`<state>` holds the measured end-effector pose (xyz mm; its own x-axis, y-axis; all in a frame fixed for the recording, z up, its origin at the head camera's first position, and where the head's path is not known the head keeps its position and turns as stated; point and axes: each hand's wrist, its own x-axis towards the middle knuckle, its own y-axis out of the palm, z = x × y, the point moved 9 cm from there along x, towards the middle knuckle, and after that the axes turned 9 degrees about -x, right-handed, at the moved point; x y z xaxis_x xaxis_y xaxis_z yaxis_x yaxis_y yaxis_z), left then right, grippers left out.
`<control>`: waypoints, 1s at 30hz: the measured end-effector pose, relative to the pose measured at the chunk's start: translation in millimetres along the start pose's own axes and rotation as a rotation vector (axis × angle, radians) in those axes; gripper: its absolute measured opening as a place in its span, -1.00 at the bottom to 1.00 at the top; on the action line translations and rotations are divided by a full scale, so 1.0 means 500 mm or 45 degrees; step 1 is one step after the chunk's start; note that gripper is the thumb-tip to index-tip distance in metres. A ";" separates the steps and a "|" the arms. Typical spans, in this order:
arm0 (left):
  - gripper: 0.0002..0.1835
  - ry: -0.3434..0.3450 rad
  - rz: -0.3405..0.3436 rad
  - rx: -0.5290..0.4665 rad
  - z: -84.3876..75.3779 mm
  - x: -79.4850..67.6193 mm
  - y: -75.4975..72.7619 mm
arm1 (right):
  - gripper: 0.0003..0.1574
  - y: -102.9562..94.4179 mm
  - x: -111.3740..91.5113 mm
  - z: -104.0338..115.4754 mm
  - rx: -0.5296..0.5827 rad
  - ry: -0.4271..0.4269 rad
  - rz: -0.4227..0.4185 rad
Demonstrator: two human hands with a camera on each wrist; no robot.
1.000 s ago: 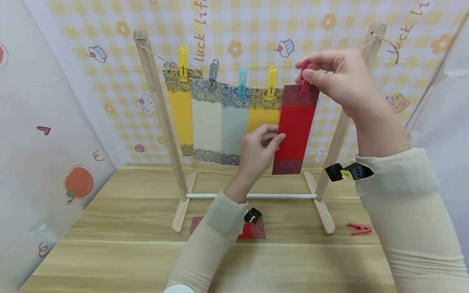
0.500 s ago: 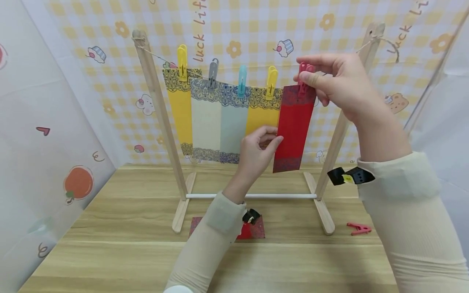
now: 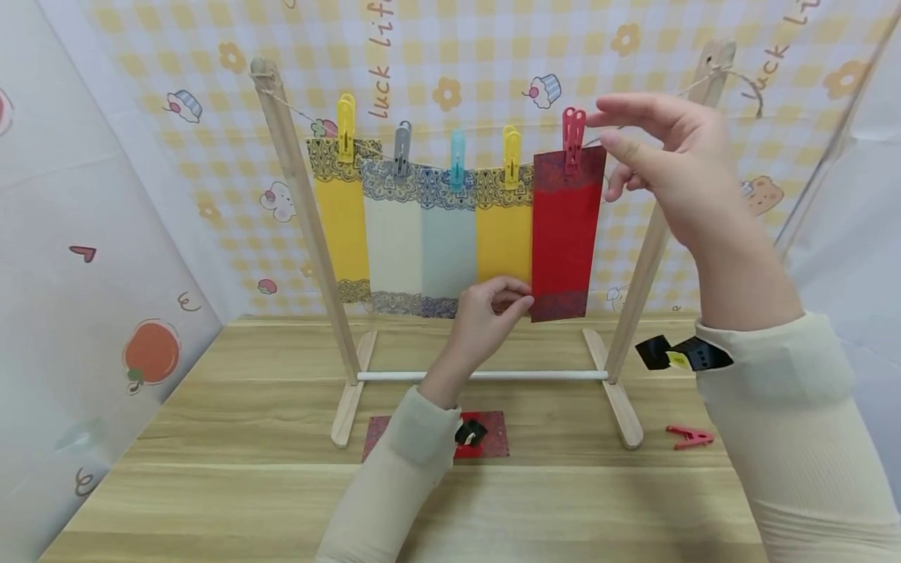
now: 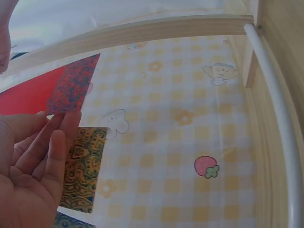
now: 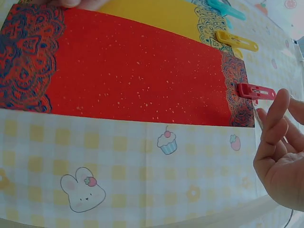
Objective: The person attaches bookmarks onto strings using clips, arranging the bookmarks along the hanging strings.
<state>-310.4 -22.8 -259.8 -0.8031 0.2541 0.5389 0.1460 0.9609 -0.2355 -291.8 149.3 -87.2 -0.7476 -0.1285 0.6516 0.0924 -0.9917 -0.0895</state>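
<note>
A red paper strip (image 3: pixel 565 234) with patterned ends hangs from the string, held at its top by a red clothespin (image 3: pixel 573 139). My left hand (image 3: pixel 486 317) pinches the strip's left edge near its lower end; the left wrist view shows thumb and fingers at that patterned end. Just right of the red clothespin is my right hand (image 3: pixel 679 152), thumb and fingers parted with nothing between them. In the right wrist view its fingertips stand close to the clothespin's handle end. Left of the red strip hangs a yellow strip (image 3: pixel 503 242) under a yellow clothespin (image 3: pixel 511 156).
Further left hang more strips on pale blue, grey and yellow clothespins. Wooden posts (image 3: pixel 299 211) carry the string (image 3: pixel 292 105), joined low down by a white rod (image 3: pixel 528 375). On the table lie another red strip (image 3: pixel 496 434), partly under my left sleeve, and a spare red clothespin (image 3: pixel 690 437).
My right hand has let go of the red clothespin and moved right. The left hand has slid down the red strip's edge, and the strip hangs slightly higher.
</note>
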 end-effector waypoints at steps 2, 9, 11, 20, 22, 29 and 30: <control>-0.88 -0.012 0.018 0.002 0.009 -0.006 0.002 | -0.65 -0.003 -0.007 0.002 0.034 -0.018 0.002; -0.90 -0.116 0.070 0.019 0.034 -0.029 0.002 | -0.65 -0.021 -0.036 -0.004 0.109 -0.051 -0.001; -0.90 -0.145 0.087 0.024 0.036 -0.039 0.001 | -0.66 -0.029 -0.049 -0.014 0.124 -0.039 0.005; -0.88 -0.219 0.176 0.129 0.033 -0.089 -0.012 | -0.66 -0.085 -0.136 -0.100 0.105 0.009 0.077; -0.87 -0.245 0.194 0.155 0.037 -0.101 -0.019 | -0.66 -0.099 -0.161 -0.124 0.044 0.037 0.103; -0.82 -0.339 0.296 0.268 0.070 -0.139 -0.042 | -0.60 -0.156 -0.262 -0.216 -0.278 0.227 0.249; -0.81 -0.341 0.316 0.283 0.074 -0.145 -0.044 | -0.59 -0.166 -0.276 -0.232 -0.333 0.270 0.272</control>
<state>-277.0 -66.6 -323.6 -0.8853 0.4088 0.2214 0.2495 0.8196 -0.5157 -272.4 250.1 -257.0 -0.8515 -0.3002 0.4299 0.1105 -0.9042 -0.4125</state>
